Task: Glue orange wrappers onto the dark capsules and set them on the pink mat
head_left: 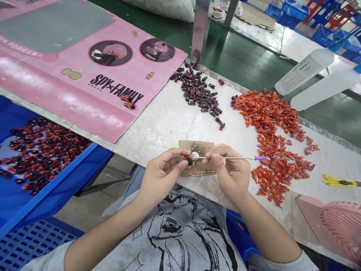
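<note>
My left hand pinches a small black-and-orange plastic part between thumb and fingers. In my right hand is a thin stick, its purple end pointing right and its other end close to the part. Below both hands lies a stained piece of cardboard, with a small round pale dish on it. Whether the stick's tip touches the part or the dish, I cannot tell. Black parts lie loose beyond the cardboard, and a large heap of shiny orange pieces spreads to the right.
A pink printed board covers the table's left, with a few orange-black parts on it. A blue bin at lower left holds many more. Two white bottles, a yellow cutter and a pink fan stand right. A metal post rises behind.
</note>
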Demonstrator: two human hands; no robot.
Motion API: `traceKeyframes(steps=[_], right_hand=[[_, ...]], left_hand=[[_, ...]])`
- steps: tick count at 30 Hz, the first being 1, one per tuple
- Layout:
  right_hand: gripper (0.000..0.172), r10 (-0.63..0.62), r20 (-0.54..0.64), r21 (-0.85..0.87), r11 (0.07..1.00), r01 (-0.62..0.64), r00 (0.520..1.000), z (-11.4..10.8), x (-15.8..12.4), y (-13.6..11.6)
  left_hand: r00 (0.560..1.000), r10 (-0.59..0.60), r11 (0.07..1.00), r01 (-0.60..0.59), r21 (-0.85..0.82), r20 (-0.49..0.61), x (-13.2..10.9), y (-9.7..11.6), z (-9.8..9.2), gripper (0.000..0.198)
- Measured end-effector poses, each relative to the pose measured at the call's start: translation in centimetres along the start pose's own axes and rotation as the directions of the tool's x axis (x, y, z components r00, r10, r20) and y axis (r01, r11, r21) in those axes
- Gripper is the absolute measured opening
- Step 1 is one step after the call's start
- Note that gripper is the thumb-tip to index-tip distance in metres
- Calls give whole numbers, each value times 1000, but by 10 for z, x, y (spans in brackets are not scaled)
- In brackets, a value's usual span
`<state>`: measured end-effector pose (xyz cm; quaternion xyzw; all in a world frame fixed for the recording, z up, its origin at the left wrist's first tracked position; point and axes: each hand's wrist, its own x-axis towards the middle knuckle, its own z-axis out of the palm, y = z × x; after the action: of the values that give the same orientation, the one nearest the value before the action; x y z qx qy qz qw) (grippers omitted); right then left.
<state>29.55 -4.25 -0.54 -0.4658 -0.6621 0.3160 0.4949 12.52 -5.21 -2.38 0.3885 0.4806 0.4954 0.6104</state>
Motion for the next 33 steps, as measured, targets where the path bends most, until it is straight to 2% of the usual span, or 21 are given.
traceKeyframes(steps=[6, 12, 17, 20, 22, 25, 28, 31, 33], right_hand=[[20, -48, 43, 18, 999, 47, 998, 2, -1, -2], [17, -104, 58, -35, 994, 106, 993, 1, -1, -2], [20, -81, 67, -61, 995, 85, 994, 2, -2, -3], [23, 18, 73, 109, 994, -26, 997, 3, -2, -1], [25, 112, 55, 265, 957, -122, 992, 0, 0, 1], [28, 172, -84, 359, 924, -131, 981, -13, 8, 2], [28, 124, -307, 248, 968, -47, 944, -38, 22, 1], [29, 11, -505, 55, 998, 19, 863, -69, 33, 6], [32, -86, -615, -58, 996, 65, 784, -91, 38, 19]], left_hand=[[999, 0, 1000, -2, 29, 51, -4, 2, 2, 13], [999, -20, 999, 19, 33, 30, -4, 3, 3, 15], [999, -30, 999, 30, 17, 15, -4, 4, 3, 17], [999, -44, 999, 44, 14, 18, -5, 4, 3, 20], [999, -46, 999, 46, 2, 28, -4, 4, 3, 20], [998, -54, 998, 54, -17, 28, -5, 5, 3, 21], [997, -72, 997, 72, -12, 22, -6, 6, 1, 23], [996, -83, 997, 83, 0, 21, -7, 8, 0, 25], [997, -81, 997, 81, 1, 6, -7, 7, -1, 26]])
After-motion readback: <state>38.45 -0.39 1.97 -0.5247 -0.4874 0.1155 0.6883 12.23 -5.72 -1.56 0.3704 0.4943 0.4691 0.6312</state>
